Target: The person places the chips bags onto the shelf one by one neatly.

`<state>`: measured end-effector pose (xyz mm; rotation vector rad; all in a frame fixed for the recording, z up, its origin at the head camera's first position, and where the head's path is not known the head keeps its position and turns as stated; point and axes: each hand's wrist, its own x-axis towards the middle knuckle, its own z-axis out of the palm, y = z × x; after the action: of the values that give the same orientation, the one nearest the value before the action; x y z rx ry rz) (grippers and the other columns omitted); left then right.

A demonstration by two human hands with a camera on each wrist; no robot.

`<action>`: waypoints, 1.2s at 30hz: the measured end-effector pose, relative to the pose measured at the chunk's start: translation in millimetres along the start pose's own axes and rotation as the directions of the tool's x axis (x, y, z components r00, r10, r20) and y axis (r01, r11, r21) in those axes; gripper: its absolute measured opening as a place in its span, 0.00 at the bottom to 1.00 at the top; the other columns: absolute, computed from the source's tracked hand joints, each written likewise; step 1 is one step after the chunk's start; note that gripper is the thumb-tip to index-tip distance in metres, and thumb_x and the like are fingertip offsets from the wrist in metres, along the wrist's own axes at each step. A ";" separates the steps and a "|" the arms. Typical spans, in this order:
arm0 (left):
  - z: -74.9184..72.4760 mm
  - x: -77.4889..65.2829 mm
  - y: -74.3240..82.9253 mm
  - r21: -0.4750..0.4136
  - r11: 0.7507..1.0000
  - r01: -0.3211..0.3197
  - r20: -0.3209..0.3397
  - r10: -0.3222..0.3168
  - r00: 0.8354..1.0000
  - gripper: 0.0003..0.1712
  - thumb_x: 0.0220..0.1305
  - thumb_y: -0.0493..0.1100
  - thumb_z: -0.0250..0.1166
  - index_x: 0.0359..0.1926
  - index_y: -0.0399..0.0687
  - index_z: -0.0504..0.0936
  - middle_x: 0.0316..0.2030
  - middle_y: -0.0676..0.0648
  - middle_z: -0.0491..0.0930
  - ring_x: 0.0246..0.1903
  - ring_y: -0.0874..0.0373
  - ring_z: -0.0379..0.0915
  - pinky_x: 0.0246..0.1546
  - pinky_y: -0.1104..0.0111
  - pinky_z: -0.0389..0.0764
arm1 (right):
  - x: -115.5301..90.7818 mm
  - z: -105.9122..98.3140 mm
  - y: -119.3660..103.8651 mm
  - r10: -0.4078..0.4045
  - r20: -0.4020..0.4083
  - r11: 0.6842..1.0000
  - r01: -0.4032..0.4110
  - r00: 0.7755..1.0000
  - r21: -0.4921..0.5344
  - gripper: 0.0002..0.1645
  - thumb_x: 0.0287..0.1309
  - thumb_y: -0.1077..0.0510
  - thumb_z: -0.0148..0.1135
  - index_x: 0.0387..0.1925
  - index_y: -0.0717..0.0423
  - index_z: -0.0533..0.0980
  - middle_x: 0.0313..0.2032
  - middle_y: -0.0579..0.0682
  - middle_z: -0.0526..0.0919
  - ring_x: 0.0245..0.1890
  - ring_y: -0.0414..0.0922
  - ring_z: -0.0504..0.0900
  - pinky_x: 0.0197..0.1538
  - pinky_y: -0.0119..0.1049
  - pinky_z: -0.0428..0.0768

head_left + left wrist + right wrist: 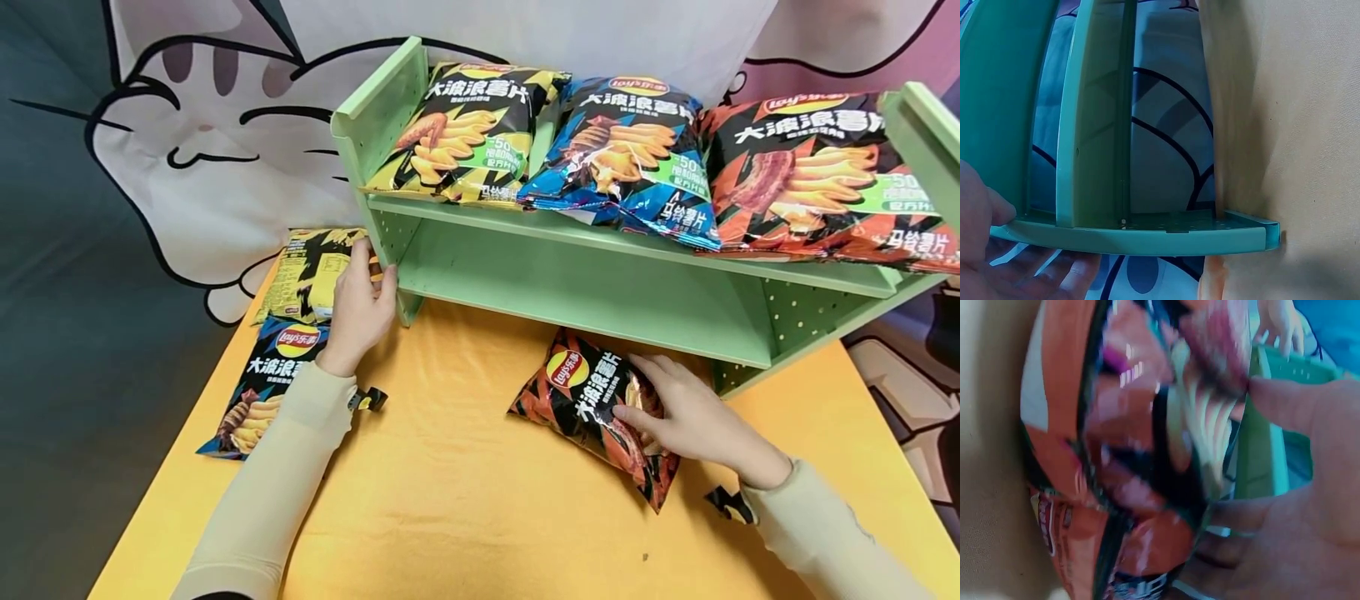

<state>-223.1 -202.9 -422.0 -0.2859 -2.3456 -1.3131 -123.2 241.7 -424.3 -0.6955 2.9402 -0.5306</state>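
My left hand (362,304) grips the left side panel of a green two-tier shelf (585,292). In the left wrist view, the thumb lies on the near side of the panel's edge and the fingers pass behind it. My right hand (693,412) holds a red-and-black bag of potato chips (577,379) at its right end, thumb on the printed face, other fingers round the far edge. That bag is on or just above the table before the shelf. Close up in the right wrist view, the red bag (1141,444) is blurred.
On the top tier lean a yellow chip bag (468,133), a blue chip bag (626,158) and a red chip bag (825,179). Left of the shelf, another yellow bag (303,275) and blue bag (262,383) lie on the orange table (450,500), partly hidden by my left arm.
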 end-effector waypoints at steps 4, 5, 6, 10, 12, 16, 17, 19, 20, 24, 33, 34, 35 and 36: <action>1.3 -0.2 -0.4 0.003 1.000 0.003 0.000 -0.003 1.000 0.23 0.77 0.41 0.54 0.69 0.40 0.67 0.61 0.34 0.78 0.55 0.42 0.84 0.50 0.53 0.88 | 7.6 -0.4 13.7 0.035 0.102 0.997 -0.042 0.994 0.068 0.57 0.62 0.33 0.68 0.76 0.68 0.61 0.71 0.73 0.68 0.67 0.72 0.71 0.68 0.69 0.70; 1.6 -0.2 -0.5 0.004 1.000 0.004 0.000 -0.004 1.000 0.23 0.77 0.41 0.54 0.69 0.40 0.67 0.61 0.35 0.78 0.55 0.42 0.84 0.50 0.53 0.88 | 8.9 0.1 16.5 0.045 0.126 0.994 -0.057 0.991 0.089 0.59 0.60 0.32 0.69 0.76 0.69 0.60 0.71 0.73 0.68 0.62 0.69 0.78 0.68 0.68 0.70; 1.9 -0.2 -0.7 0.004 1.000 0.004 0.000 -0.004 1.000 0.23 0.77 0.41 0.54 0.69 0.41 0.67 0.61 0.35 0.78 0.54 0.42 0.84 0.50 0.53 0.88 | 9.9 0.8 18.1 0.054 0.146 0.992 -0.069 0.988 0.102 0.61 0.59 0.31 0.70 0.76 0.68 0.60 0.71 0.74 0.68 0.59 0.68 0.80 0.67 0.68 0.71; 3.5 -0.5 -1.4 0.001 1.000 0.008 0.006 -0.008 1.000 0.23 0.78 0.41 0.54 0.69 0.41 0.67 0.61 0.35 0.78 0.55 0.42 0.84 0.50 0.53 0.88 | 10.6 4.0 19.1 0.087 0.182 0.986 -0.111 0.980 0.127 0.65 0.54 0.27 0.71 0.77 0.67 0.60 0.70 0.73 0.69 0.56 0.68 0.83 0.64 0.69 0.74; 3.9 -1.0 -1.4 -0.003 1.000 0.011 0.009 -0.011 1.000 0.23 0.78 0.41 0.53 0.69 0.41 0.67 0.61 0.35 0.78 0.55 0.41 0.84 0.51 0.53 0.88 | 10.3 5.2 17.6 0.095 0.175 0.985 -0.118 0.980 0.124 0.66 0.53 0.26 0.71 0.77 0.66 0.60 0.68 0.73 0.71 0.61 0.71 0.79 0.63 0.69 0.75; 3.1 -2.2 -1.2 0.000 1.000 0.014 0.004 -0.014 1.000 0.24 0.78 0.41 0.53 0.70 0.41 0.66 0.62 0.34 0.78 0.55 0.40 0.84 0.50 0.52 0.88 | 8.3 8.8 11.8 0.127 0.150 0.983 -0.145 0.980 0.116 0.69 0.50 0.24 0.71 0.78 0.65 0.58 0.66 0.74 0.74 0.61 0.73 0.77 0.61 0.68 0.76; 2.7 -2.4 -1.1 0.000 1.000 0.015 0.003 -0.015 1.000 0.24 0.78 0.41 0.53 0.70 0.41 0.66 0.62 0.34 0.78 0.54 0.40 0.84 0.50 0.52 0.88 | 7.5 10.3 9.8 0.137 0.143 0.981 -0.154 0.980 0.116 0.70 0.50 0.23 0.71 0.78 0.65 0.58 0.66 0.73 0.74 0.61 0.73 0.78 0.62 0.68 0.76; 1.9 -2.6 -1.3 0.005 1.000 0.016 0.002 -0.016 1.000 0.24 0.78 0.41 0.53 0.70 0.41 0.66 0.62 0.34 0.78 0.54 0.40 0.84 0.49 0.52 0.88 | 5.4 14.1 5.5 0.160 0.130 0.978 -0.175 0.979 0.110 0.71 0.50 0.21 0.69 0.78 0.65 0.57 0.66 0.73 0.74 0.61 0.72 0.78 0.62 0.67 0.77; 1.5 -2.4 -1.1 0.007 1.000 0.016 0.002 -0.016 1.000 0.24 0.78 0.41 0.54 0.70 0.41 0.66 0.62 0.34 0.78 0.54 0.40 0.84 0.49 0.53 0.88 | 4.4 16.0 2.9 0.173 0.125 0.976 -0.187 0.977 0.108 0.72 0.50 0.20 0.68 0.78 0.65 0.57 0.66 0.74 0.74 0.61 0.72 0.78 0.62 0.67 0.77; 1.2 -1.3 -2.3 0.004 1.000 0.012 0.001 -0.012 1.000 0.23 0.78 0.41 0.53 0.69 0.40 0.66 0.61 0.34 0.78 0.54 0.40 0.84 0.50 0.52 0.88 | -1.7 24.1 -7.5 0.222 0.083 0.965 -0.232 0.971 0.123 0.70 0.51 0.19 0.66 0.76 0.67 0.59 0.59 0.73 0.80 0.56 0.71 0.82 0.57 0.65 0.80; 2.3 0.1 -2.7 -0.003 1.000 0.000 -0.001 0.000 1.000 0.23 0.78 0.41 0.53 0.69 0.40 0.66 0.61 0.34 0.78 0.54 0.39 0.84 0.50 0.52 0.88 | -19.2 35.2 -26.4 0.254 -0.093 0.962 -0.241 0.963 0.131 0.55 0.58 0.27 0.68 0.65 0.69 0.70 0.42 0.66 0.88 0.38 0.58 0.89 0.46 0.58 0.85; 2.4 0.4 -2.4 -0.003 1.000 -0.003 -0.002 0.003 1.000 0.23 0.78 0.40 0.53 0.70 0.40 0.66 0.61 0.34 0.78 0.54 0.40 0.84 0.50 0.52 0.88 | -20.7 35.3 -28.3 0.249 -0.112 0.963 -0.233 0.962 0.137 0.52 0.58 0.29 0.69 0.63 0.69 0.71 0.40 0.64 0.88 0.35 0.55 0.88 0.44 0.57 0.85; 2.7 0.5 -2.5 -0.002 1.000 -0.004 -0.004 0.004 1.000 0.24 0.78 0.40 0.53 0.70 0.40 0.66 0.61 0.34 0.78 0.54 0.39 0.84 0.50 0.52 0.88 | -22.1 35.7 -30.1 0.244 -0.133 0.964 -0.225 0.961 0.142 0.49 0.59 0.30 0.70 0.61 0.67 0.72 0.38 0.62 0.89 0.33 0.52 0.87 0.42 0.56 0.85; 2.8 0.5 -2.4 -0.001 1.000 -0.005 -0.005 0.005 1.000 0.24 0.78 0.40 0.53 0.70 0.40 0.66 0.61 0.34 0.78 0.54 0.39 0.84 0.50 0.52 0.88 | -23.6 35.7 -31.8 0.241 -0.145 0.965 -0.220 0.960 0.146 0.47 0.59 0.32 0.71 0.61 0.67 0.73 0.35 0.60 0.88 0.31 0.49 0.86 0.42 0.55 0.85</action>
<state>-225.3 -201.8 -424.9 -0.2892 -2.3388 -1.3113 -83.3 214.3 -446.8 -0.3018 3.0419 -0.7769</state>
